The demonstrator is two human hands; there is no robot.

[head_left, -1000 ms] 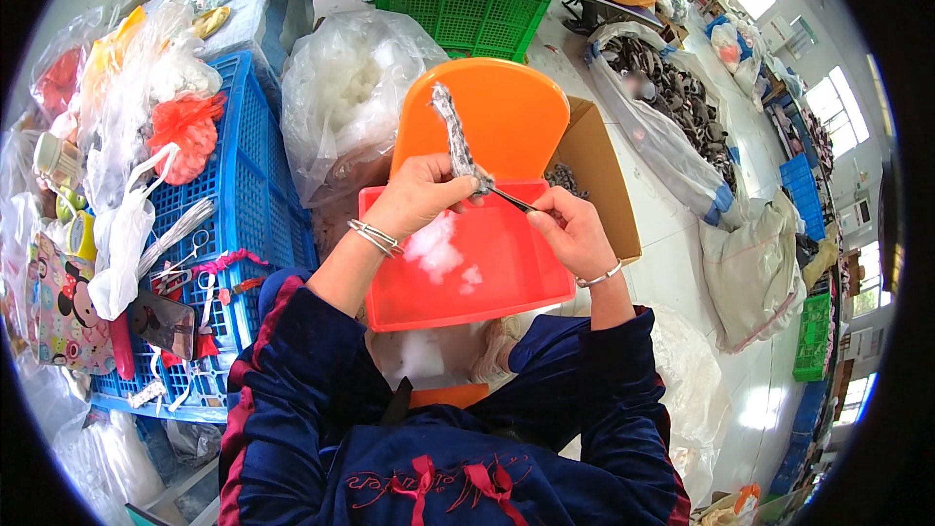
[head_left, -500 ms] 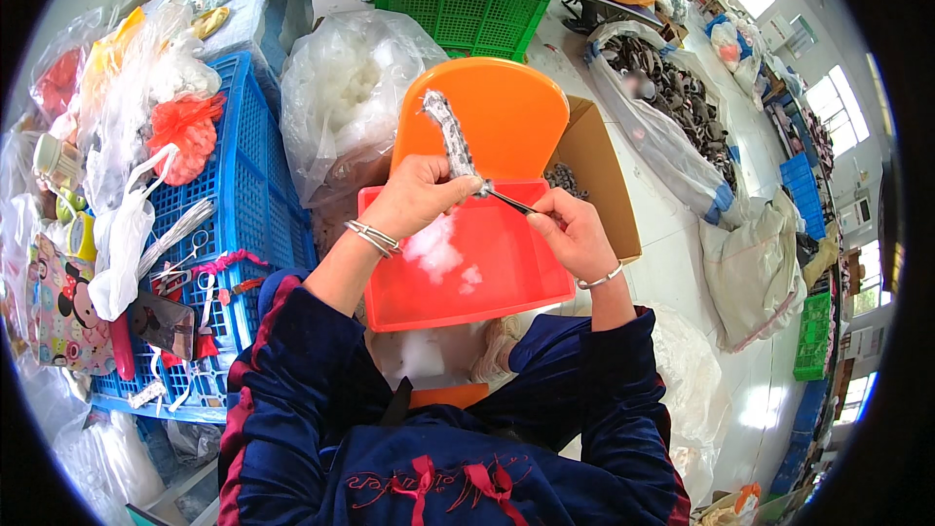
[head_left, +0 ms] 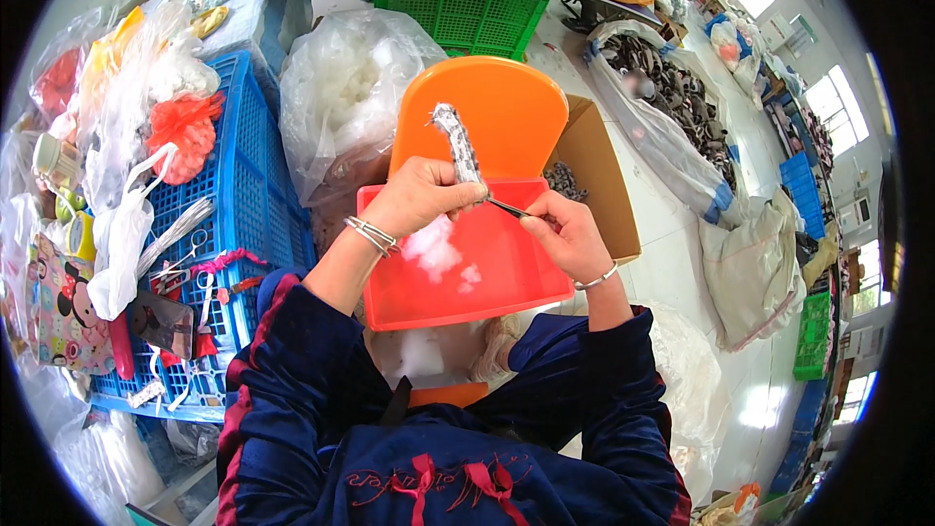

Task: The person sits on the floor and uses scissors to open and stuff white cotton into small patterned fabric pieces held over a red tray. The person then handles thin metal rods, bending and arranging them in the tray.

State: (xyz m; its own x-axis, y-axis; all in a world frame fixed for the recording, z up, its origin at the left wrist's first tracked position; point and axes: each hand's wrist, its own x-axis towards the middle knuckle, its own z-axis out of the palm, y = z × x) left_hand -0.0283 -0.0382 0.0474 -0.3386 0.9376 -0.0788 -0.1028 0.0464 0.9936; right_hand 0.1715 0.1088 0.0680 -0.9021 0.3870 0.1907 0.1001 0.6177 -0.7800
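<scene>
My left hand (head_left: 434,193) pinches the lower end of a narrow grey-and-white fuzzy fabric tube (head_left: 456,144), which points up and away from me. In my right hand (head_left: 567,234) is a slim dark metal tool, apparently tweezers (head_left: 508,207), its tip meeting the tube's end at my left fingertips. Whether the tip is inside the tube is hidden. Below both hands sits a red plastic tray (head_left: 458,306) with tufts of white stuffing (head_left: 432,248) lying in it. An orange rounded chair back (head_left: 497,102) rises behind the tray.
A clear bag of white stuffing (head_left: 351,88) stands beyond the tray, left of the chair. Blue crates (head_left: 243,136) with bags, scissors and a phone line the left side. A cardboard box (head_left: 606,185) is at right, with a sack of dark fuzzy pieces (head_left: 672,88) farther off.
The fuzzy tube has dipped slightly toward me and its far end sits lower. My right hand has shifted a little left and down with the tool, still at the tube's end.
</scene>
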